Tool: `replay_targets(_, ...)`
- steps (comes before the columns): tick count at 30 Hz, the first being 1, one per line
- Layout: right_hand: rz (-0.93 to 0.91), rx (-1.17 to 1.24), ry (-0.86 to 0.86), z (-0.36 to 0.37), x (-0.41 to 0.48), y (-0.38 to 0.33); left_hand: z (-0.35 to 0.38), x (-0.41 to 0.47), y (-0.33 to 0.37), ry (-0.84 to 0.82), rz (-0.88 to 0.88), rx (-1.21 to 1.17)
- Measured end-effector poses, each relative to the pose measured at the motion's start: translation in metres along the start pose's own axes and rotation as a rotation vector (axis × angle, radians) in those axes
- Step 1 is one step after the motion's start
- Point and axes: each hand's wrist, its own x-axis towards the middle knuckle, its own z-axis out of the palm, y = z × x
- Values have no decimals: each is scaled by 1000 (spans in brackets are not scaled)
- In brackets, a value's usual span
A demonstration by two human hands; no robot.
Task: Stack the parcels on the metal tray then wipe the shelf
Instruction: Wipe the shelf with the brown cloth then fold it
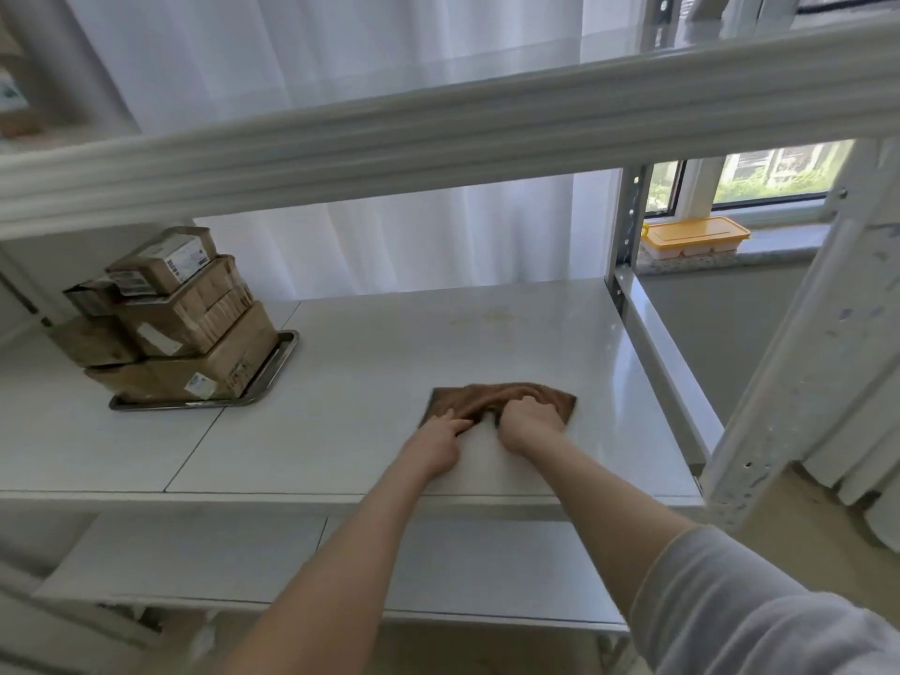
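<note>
Shelving fills the view: the pale front beam of the upper shelf (438, 134) cuts right across at head height and blocks part of the sheer white curtain (389, 236) behind. At the back right corner stands a slotted grey metal upright (628, 221). Past it, on the stone windowsill, sits a flat plastic box with an orange lid (694, 236); what's inside, I can't tell.

Over on the left of the white shelf (365, 362) there's the rectangular metal tray (280, 367). It carries the brown cardboard parcels (180, 324) in a leaning pile, big ones underneath, small labelled ones on top.

Well apart from that, towards the front right, the brown cloth (501, 399) lies bunched on the shelf. Both hands are on it: the left hand (440, 443) pinches its near edge, the right hand (528, 423) has curled fingers dug into the folds. A faint yellowish stain (487, 319) shows further back.
</note>
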Motion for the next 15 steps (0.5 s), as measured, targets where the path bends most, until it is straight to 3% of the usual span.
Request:
replay_targets(3, -216, 5, -62, 19, -24, -36, -3, -17, -42, 73, -186, 11)
replay_targets(6, -269, 81, -96, 30, -37, -42, -1, -23, -45, 71, -259, 9)
replay_targets(15, 208, 98, 65, -4, -71, 48, 29, -37, 64, -138, 159, 42)
